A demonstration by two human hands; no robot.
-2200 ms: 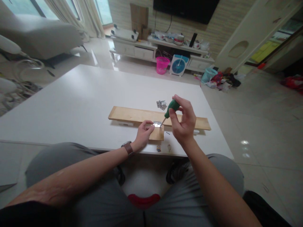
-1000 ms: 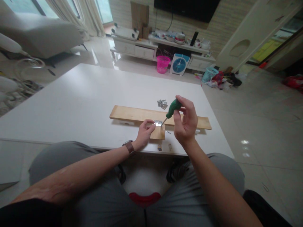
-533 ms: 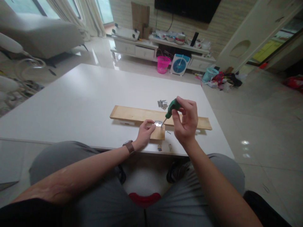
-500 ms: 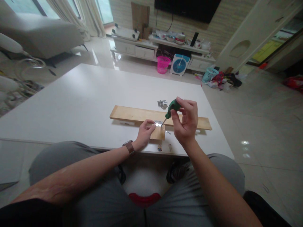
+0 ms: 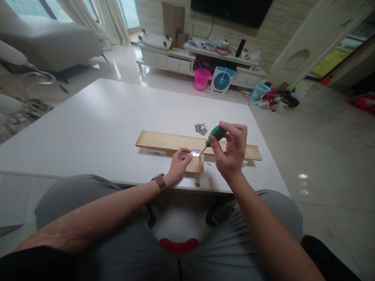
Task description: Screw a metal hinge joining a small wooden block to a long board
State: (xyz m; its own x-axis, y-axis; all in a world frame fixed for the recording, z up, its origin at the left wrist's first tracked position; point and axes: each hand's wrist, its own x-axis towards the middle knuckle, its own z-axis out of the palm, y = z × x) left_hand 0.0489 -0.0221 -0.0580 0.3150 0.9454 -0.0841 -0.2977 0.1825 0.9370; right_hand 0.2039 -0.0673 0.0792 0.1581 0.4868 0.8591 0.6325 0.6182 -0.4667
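Observation:
My right hand [image 5: 231,150] grips the green handle of a screwdriver [image 5: 216,133], which slants down to the left. The screwdriver's tip meets the right part of a silver hinge [image 5: 195,152], where the screw itself is too small to make out. The hinge lies at the far edge of a small wooden board [image 5: 195,167]. My left hand [image 5: 178,164], closed at the hinge's left side, pinches it and rests against the small board. Just behind, a long wooden plank [image 5: 164,140] lies across the white table.
Beyond the plank is a pile of loose hinges [image 5: 200,128]. A screw [image 5: 208,164] lies right of the small board. A little cartoon figure [image 5: 197,182] and a small metallic piece [image 5: 210,182] sit near the edge of the white table [image 5: 88,128].
My right hand has shifted slightly right, and the screwdriver's handle has turned and leans further over. The left hand, hinge and boards look the same.

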